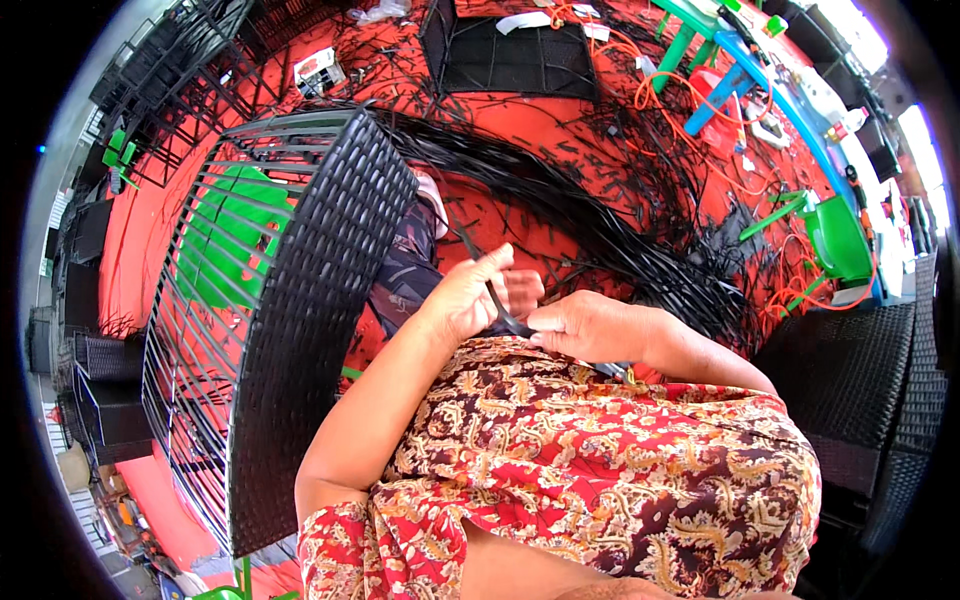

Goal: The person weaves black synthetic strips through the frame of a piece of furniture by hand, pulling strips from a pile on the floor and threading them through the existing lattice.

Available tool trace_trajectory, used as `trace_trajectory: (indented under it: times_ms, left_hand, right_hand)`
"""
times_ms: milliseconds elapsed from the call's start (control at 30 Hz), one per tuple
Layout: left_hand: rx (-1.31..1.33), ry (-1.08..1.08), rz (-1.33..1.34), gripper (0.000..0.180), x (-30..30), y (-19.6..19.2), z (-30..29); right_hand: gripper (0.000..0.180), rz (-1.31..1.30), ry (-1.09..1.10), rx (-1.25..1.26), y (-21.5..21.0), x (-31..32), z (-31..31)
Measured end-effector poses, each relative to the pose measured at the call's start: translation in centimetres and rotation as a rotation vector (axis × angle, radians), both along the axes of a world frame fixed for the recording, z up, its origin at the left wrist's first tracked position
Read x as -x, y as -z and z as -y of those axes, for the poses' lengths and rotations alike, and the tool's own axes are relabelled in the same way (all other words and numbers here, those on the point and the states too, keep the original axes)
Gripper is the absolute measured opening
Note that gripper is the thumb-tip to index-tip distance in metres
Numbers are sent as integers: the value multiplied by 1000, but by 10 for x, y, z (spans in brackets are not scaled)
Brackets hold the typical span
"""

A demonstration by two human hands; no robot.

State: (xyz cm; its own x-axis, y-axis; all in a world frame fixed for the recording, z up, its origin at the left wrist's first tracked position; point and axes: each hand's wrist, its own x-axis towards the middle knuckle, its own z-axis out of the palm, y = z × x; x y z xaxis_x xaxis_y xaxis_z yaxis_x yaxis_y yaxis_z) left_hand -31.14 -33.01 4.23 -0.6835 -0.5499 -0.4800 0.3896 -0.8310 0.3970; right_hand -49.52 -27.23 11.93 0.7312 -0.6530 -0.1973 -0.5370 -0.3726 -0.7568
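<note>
A flat black weaving strip (506,318) runs between my two hands, close in front of my body. My left hand (480,293) is closed on it, thumb up, and part of the strip rises past that hand. My right hand (588,328) pinches the strip between thumb and fingers. To the left of my left arm stands a woven black furniture frame (315,270), one side covered in weave and the other strung with spaced strips. A long bundle of loose black strips (590,225) lies beyond my hands, sweeping toward the right.
A green plastic stool (235,240) shows through the frame. Strip scraps litter the red floor covering (505,215). At right are a green chair (838,238), an orange cord (735,180) and a blue-edged table (775,90). Finished black woven pieces (840,380) stand at lower right.
</note>
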Motion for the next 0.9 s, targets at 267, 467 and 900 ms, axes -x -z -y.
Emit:
trace_trajectory:
  times_ms: [267,467,900]
  left_hand:
    - [-19,-642,-95,12,-35,37,32]
    - [108,-629,-164,20,-42,27,7]
    - [451,-67,-227,23,-7,-18,-34]
  right_hand:
    - [15,-654,-218,234,216,185,-24]
    - [23,-1372,174,-345,263,310,-152]
    - [61,1138,283,-977,46,-20,63]
